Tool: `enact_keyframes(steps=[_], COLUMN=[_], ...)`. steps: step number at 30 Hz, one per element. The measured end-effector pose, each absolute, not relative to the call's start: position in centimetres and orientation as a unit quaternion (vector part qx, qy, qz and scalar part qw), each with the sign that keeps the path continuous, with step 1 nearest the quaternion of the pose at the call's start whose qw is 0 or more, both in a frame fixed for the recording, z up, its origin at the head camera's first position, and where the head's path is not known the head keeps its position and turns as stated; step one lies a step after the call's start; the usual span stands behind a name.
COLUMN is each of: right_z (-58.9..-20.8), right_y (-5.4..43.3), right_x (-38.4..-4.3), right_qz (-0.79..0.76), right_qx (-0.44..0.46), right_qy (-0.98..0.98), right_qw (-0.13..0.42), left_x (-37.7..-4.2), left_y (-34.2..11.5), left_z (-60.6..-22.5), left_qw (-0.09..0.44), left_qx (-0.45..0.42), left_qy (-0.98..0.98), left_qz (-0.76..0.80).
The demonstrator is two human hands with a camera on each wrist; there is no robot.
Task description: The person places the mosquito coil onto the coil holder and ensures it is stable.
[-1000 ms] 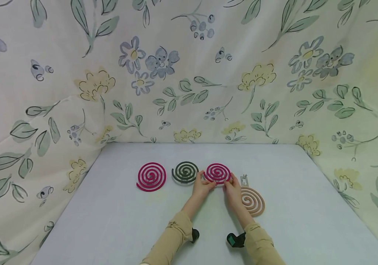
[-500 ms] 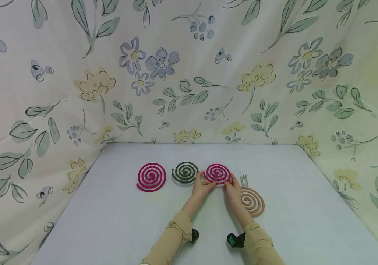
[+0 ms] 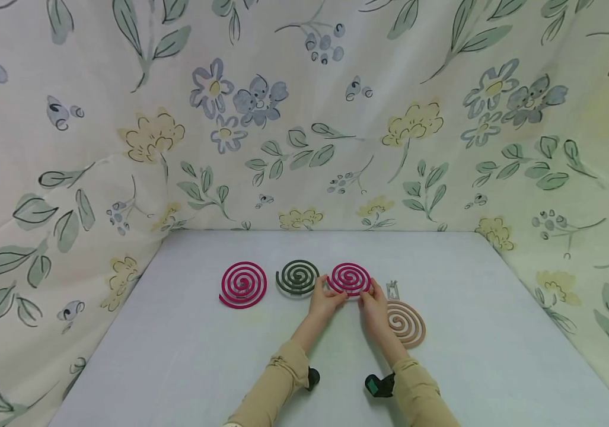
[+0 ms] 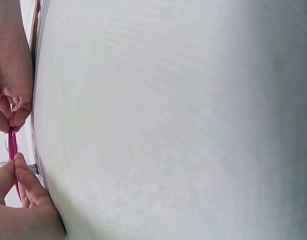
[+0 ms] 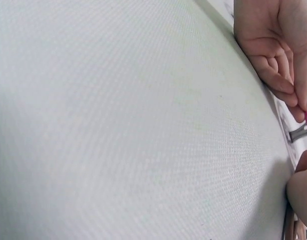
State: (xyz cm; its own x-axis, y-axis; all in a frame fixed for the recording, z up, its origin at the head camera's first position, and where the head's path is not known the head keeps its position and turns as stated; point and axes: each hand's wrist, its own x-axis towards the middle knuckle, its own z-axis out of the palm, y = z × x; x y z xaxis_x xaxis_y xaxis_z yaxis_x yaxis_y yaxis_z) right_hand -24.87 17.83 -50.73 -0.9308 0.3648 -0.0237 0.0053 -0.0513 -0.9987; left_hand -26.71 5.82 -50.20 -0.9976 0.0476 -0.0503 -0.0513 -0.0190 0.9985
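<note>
Between my two hands is a pink mosquito coil (image 3: pixel 349 279). My left hand (image 3: pixel 324 302) pinches its lower left rim with thumb and fingers, while my right hand (image 3: pixel 374 305) pinches its lower right rim. In the left wrist view the coil (image 4: pixel 12 145) shows edge-on between both sets of fingertips. A small metal stand (image 5: pixel 299 133) is visible by the coil in the right wrist view; whether they touch I cannot tell. Close to my left fingertips, a dark green coil (image 3: pixel 297 277) appears raised on its stand.
Another pink coil (image 3: pixel 242 285) is on the left, seemingly on a stand. A light brown coil (image 3: pixel 407 323) lies beside my right wrist, partly hidden by it. Behind it sits a metal stand (image 3: pixel 392 290). Floral cloth (image 3: pixel 304 148) surrounds the white table (image 3: pixel 187 367).
</note>
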Motion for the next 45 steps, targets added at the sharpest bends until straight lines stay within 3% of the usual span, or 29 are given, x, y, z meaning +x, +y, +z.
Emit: enact_keyframes(steps=[8, 12, 17, 19, 22, 27, 29, 33, 34, 40, 41, 45], right_z=[-49.7, -53.0, -60.0, -61.1, -58.5, -61.4, -60.9, -52.3, -53.6, -53.6, -51.0, -50.6], right_y=[17.7, 18.8, 21.1, 21.3, 20.9, 21.6, 21.2, 18.4, 18.8, 18.7, 17.8, 17.8], right_x=[-24.4, -25.9, -29.6, -30.2, -28.7, -30.3, -30.1, -25.6, -26.3, -26.2, -24.9, -24.9], right_qz=[0.713, 0.726, 0.761, 0.754, 0.756, 0.765, 0.754, 0.711, 0.721, 0.722, 0.705, 0.698], right_qx=[-0.142, -0.104, -0.022, -0.035, -0.038, -0.017, -0.037, -0.13, -0.115, -0.106, -0.133, -0.143], right_qy=[-0.676, -0.663, -0.617, -0.625, -0.63, -0.613, -0.625, -0.676, -0.666, -0.664, -0.68, -0.688], right_qw=[0.117, 0.149, 0.197, 0.197, 0.174, 0.197, 0.198, 0.143, 0.153, 0.164, 0.149, 0.136], left_x=[-26.8, -26.8, -26.7, -26.7, -26.6, -26.6, -26.6, -26.2, -26.2, -26.7, -26.7, -26.4], left_y=[5.8, 5.8, 5.7, 5.7, 5.6, 5.7, 5.7, 5.6, 5.7, 5.8, 5.8, 5.7], left_z=[-50.6, -50.7, -50.7, -50.7, -50.6, -50.5, -50.5, -49.7, -49.7, -50.6, -50.6, -50.0], left_qw=[0.042, 0.038, 0.036, 0.037, 0.039, 0.036, 0.036, 0.037, 0.037, 0.036, 0.036, 0.034], left_qx=[-0.002, 0.0, 0.003, 0.001, -0.002, 0.001, 0.002, 0.001, 0.0, -0.003, -0.004, -0.002], left_qy=[0.698, 0.692, 0.693, 0.695, 0.697, 0.696, 0.697, 0.698, 0.698, 0.695, 0.696, 0.7], left_qz=[0.715, 0.72, 0.72, 0.718, 0.716, 0.717, 0.716, 0.715, 0.715, 0.718, 0.717, 0.714])
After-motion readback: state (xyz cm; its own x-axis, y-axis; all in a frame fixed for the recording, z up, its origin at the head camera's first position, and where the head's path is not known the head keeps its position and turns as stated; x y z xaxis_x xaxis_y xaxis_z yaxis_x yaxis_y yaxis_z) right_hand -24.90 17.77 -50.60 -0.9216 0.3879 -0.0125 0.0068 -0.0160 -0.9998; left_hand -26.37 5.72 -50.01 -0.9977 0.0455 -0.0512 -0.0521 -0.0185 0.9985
